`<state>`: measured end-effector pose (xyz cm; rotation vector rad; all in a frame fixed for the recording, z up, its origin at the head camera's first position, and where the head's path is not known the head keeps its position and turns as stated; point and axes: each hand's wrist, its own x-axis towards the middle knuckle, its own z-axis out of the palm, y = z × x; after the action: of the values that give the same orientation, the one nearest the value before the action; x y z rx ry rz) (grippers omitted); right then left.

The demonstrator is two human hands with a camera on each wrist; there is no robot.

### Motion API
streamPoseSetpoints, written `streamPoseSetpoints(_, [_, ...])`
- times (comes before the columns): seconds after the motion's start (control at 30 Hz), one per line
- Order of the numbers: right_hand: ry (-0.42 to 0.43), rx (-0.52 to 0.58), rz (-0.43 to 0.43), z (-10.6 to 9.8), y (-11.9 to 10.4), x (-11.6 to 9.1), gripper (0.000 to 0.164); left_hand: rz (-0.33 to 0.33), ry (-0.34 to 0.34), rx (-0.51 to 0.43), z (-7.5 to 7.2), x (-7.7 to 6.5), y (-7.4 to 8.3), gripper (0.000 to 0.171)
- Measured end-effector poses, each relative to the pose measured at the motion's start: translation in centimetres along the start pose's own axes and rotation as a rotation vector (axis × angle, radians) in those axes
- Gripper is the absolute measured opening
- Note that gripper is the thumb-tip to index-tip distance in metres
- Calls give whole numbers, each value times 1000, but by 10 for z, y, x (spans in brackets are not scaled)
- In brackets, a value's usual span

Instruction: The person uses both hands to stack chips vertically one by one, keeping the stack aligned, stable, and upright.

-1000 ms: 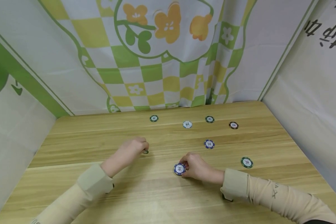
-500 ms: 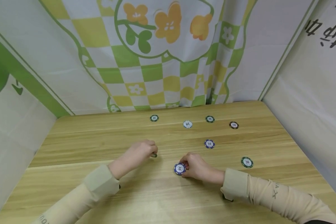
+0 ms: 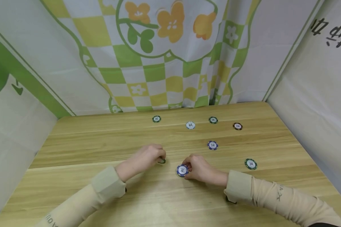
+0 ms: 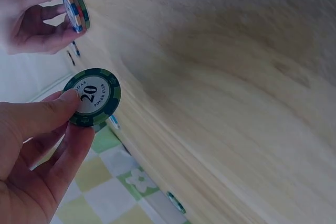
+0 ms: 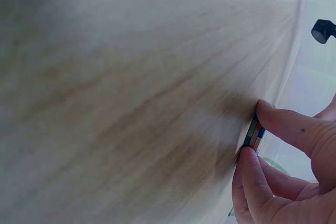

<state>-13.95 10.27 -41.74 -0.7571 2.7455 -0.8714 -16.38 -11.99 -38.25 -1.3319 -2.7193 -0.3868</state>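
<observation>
My left hand (image 3: pixel 147 157) pinches a green poker chip (image 4: pixel 100 100) marked 20 between thumb and fingers, held above the table. To its right, my right hand (image 3: pixel 201 169) grips a short stack of poker chips (image 3: pixel 182 170) by the rim. The blue 10 chip is on top; red and green edges show beneath it in the wrist views. That stack (image 5: pixel 254 132) sits on the tabletop, thumb on one side and fingers on the other. A small gap separates the green chip from the stack.
On the wooden table (image 3: pixel 102 138) lie single chips: a blue 10 chip (image 3: pixel 212 145), a green 20 chip (image 3: pixel 251 164), a black-rimmed 100 chip (image 3: pixel 238 126), a light-blue 10 chip (image 3: pixel 190 125) and two green chips farther back. A patterned curtain (image 3: pixel 159 72) hangs behind.
My left hand has moved right and slightly nearer to me with the green chip, approaching the stack. My right hand has stayed in place on the stack.
</observation>
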Motion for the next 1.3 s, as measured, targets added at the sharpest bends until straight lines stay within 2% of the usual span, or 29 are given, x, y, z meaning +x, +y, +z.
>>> streamPoseSetpoints(0.27, [2,-3,-14,-1,0,0,37,-12,-17,-104,4,5,4,10])
streamPoseSetpoints(0.73, [-8,0,-14,0,2,0,37,-79,-84,-266,14,12,6,9])
streamPoseSetpoints(0.83, [-6,-1,-11,-1,2,0,37,-125,-95,-321,17,13,7,9])
streamPoseSetpoints(1.03, [2,-2,-24,0,2,-1,36,-280,-90,-525,21,15,7,10])
streamPoseSetpoints(1.3, [8,1,-25,0,1,-1,36,-337,-49,-647,27,17,7,11])
